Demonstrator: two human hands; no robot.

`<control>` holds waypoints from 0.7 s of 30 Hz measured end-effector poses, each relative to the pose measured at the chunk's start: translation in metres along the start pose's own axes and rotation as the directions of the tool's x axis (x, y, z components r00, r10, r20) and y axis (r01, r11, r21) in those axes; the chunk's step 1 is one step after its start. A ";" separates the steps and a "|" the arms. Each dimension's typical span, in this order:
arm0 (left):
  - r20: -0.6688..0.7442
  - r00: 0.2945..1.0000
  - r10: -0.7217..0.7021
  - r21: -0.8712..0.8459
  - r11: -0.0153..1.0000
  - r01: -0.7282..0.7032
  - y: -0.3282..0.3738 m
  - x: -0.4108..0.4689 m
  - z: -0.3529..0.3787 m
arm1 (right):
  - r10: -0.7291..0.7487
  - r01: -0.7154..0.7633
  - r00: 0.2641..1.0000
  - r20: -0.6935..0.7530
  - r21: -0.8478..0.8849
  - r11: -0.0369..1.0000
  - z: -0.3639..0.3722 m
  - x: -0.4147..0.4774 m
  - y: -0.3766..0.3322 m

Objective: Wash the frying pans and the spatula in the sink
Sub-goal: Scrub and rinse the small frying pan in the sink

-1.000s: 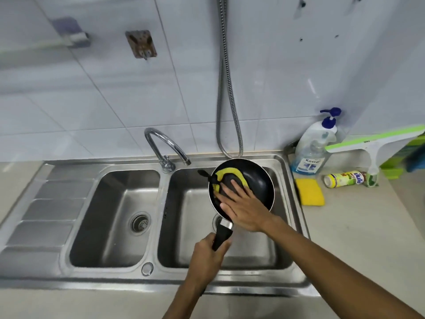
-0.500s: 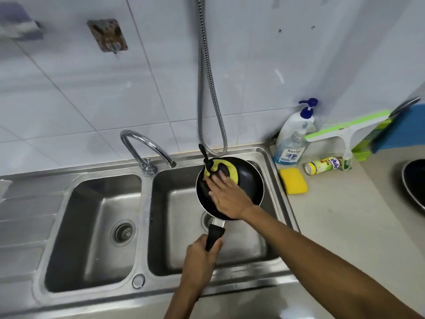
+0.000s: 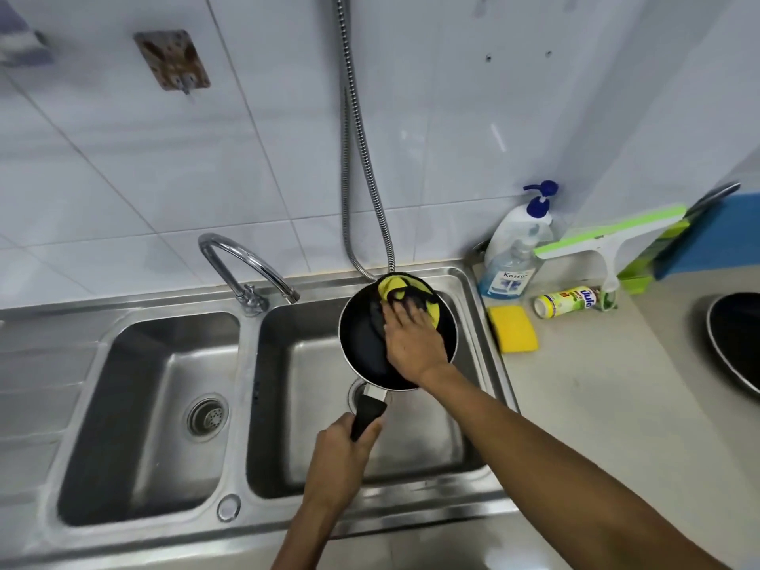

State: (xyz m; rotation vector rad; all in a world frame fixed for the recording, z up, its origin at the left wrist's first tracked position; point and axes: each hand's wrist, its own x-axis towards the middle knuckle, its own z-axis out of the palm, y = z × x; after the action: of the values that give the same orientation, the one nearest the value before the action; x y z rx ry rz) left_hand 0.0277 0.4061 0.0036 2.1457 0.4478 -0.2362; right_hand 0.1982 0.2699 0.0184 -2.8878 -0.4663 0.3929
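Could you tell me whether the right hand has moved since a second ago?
Yes: against the faucet, the right hand slid right and farther back.

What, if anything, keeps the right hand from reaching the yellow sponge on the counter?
Likely nothing, so yes: the yellow sponge lies uncovered beside the sink, with nothing standing between it and the right hand. That hand is busy, though, pressing a scrubber into the frying pan.
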 end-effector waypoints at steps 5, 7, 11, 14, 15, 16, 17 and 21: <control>-0.076 0.997 -0.016 0.065 0.998 0.021 -0.003 0.011 -0.015 | -0.186 0.156 0.971 0.147 0.196 0.968 0.009 -0.043 0.002; -0.042 0.999 -0.020 0.078 0.997 0.024 -0.003 0.004 -0.006 | -0.264 0.195 0.959 0.104 0.431 0.881 0.011 -0.059 -0.024; 0.002 0.998 -0.060 0.037 0.998 0.060 0.004 -0.012 0.010 | -0.298 0.261 0.954 0.041 0.378 0.888 0.004 -0.017 -0.039; 0.021 0.995 -0.097 -0.111 0.989 0.099 0.007 -0.012 0.002 | -0.163 0.163 0.985 0.053 0.005 0.987 -0.013 0.013 -0.007; 0.031 0.991 -0.134 -0.169 0.976 0.137 0.006 -0.012 -0.003 | -0.154 0.159 0.986 0.071 -0.081 0.984 -0.017 0.012 0.003; 0.044 0.985 -0.164 -0.209 0.963 0.170 0.005 -0.012 -0.007 | -0.170 0.182 0.981 0.097 -0.136 0.974 -0.017 0.006 0.012; 0.055 0.981 -0.184 -0.220 0.956 0.192 0.003 -0.012 -0.009 | -0.189 0.213 0.971 0.149 -0.166 0.963 -0.016 -0.005 0.018; 0.050 0.986 -0.159 -0.113 0.980 0.163 -0.004 -0.018 -0.004 | -0.405 0.354 0.849 0.338 0.205 0.913 0.001 -0.054 0.009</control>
State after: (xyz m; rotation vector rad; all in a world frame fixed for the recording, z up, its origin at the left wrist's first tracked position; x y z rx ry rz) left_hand 0.0093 0.4071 0.0084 1.9887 0.5986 -0.3355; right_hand 0.1508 0.2439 0.0281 -2.4999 -1.0111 0.8729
